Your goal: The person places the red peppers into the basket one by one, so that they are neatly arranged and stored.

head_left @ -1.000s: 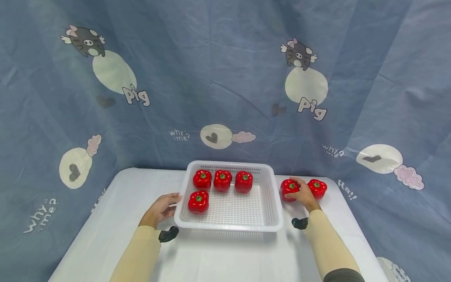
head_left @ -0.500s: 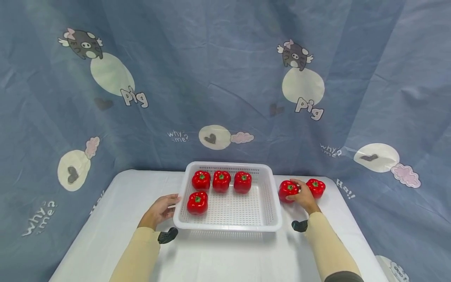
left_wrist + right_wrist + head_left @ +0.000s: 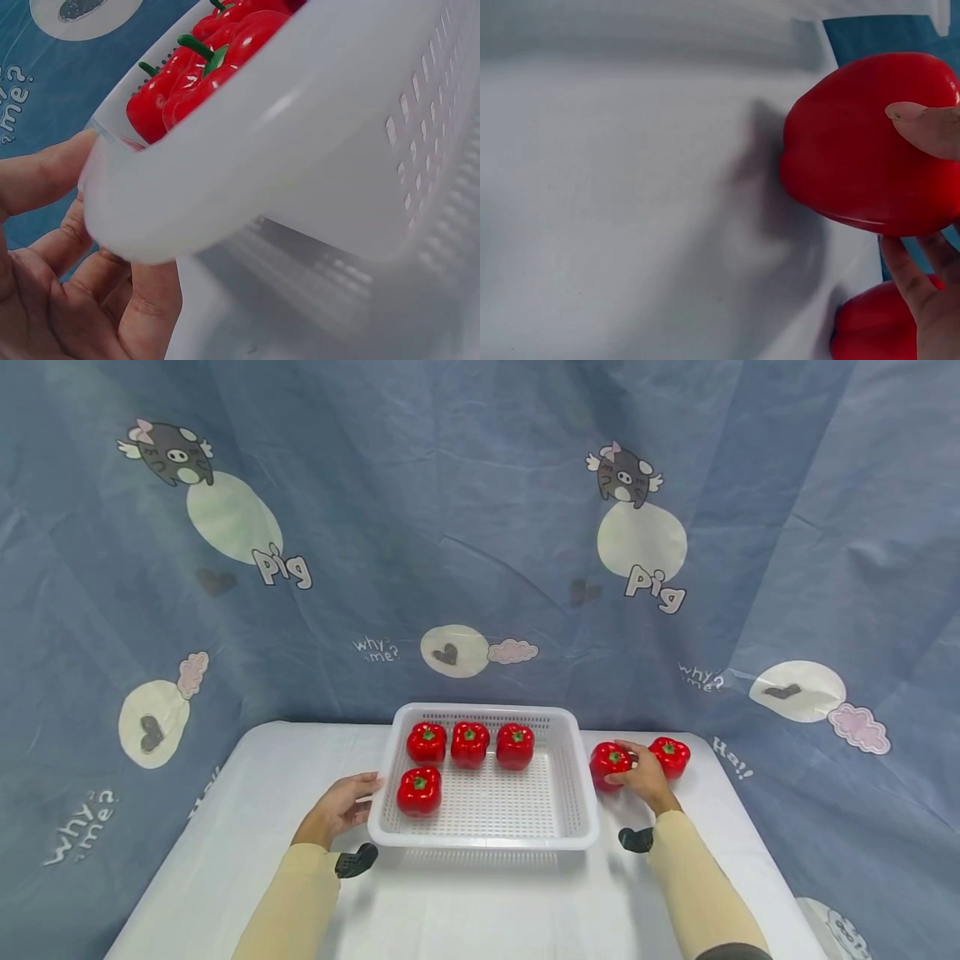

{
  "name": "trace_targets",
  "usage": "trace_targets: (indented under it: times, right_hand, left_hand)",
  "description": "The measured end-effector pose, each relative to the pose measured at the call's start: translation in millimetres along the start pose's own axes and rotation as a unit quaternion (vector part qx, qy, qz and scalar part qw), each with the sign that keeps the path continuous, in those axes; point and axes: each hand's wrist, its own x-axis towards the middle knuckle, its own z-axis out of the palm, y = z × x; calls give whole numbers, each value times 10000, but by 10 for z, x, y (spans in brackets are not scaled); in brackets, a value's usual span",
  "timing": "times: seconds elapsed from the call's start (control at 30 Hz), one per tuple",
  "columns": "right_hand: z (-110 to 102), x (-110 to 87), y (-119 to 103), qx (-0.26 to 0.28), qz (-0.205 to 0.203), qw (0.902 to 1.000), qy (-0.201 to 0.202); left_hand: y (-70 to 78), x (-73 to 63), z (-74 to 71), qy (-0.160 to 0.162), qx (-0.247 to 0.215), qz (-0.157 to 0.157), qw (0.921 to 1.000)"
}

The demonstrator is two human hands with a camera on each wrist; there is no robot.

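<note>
A white plastic basket [image 3: 558, 793] stands in the middle of the table with several red bell peppers inside, among them a front-left bell pepper [image 3: 419, 792]. My left hand [image 3: 343, 808] holds the basket's left rim; the left wrist view shows the thumb at the rim [image 3: 172, 217] and fingers curled below it. Right of the basket, my right hand [image 3: 643, 775] grips another red bell pepper [image 3: 606, 765], thumb on one side and fingers on the other. That held bell pepper [image 3: 862, 150] casts a shadow on the white surface in the right wrist view.
One more red bell pepper [image 3: 671, 757] lies at the back right of the white table [image 3: 480, 910], just beyond my right hand. A blue curtain [image 3: 480, 527] with printed pigs hangs behind the table and along its sides.
The whole head view has shifted slightly to the left. Both hands keep their places, the left at the basket rim and the right on the bell pepper.
</note>
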Motion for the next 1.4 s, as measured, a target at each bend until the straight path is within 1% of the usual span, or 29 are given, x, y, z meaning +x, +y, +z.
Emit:
trace_targets:
  times: [0.1, 0.33, 0.4, 0.73, 0.93, 1.13, 1.3, 1.4]
  right_hand:
    - [-31, -24, -24, 11, -46, 10000, -3]
    - [-129, -104, -105, -41, -291, 9995, -64]
    - [-162, -134, -135, -96, -350, 9993, -26]
    - [-307, -244, -374, -289, -656, 9973, 131]
    - [-387, -316, -519, -400, -682, 9966, 209]
    - [-391, -420, -625, -218, -910, 9955, 156]
    - [-340, -498, -692, -126, -1095, 9939, 49]
    - [-304, -518, -738, -63, -1190, 9929, -7]
  left_hand:
    - [-1, 18, 0, -64, 49, 8, 10000]
    - [10, 19, 1, 9, 135, -11, 9999]
    - [12, 25, -3, -29, 163, -16, 9999]
    - [22, 45, -13, 21, 124, 20, 9999]
    - [12, 38, -18, 15, 35, 48, 10000]
    - [-3, 23, -16, -65, -69, 44, 9999]
    - [-32, 31, -28, -150, -131, 91, 9998]
    - [-36, 47, -32, -134, -162, 99, 9997]
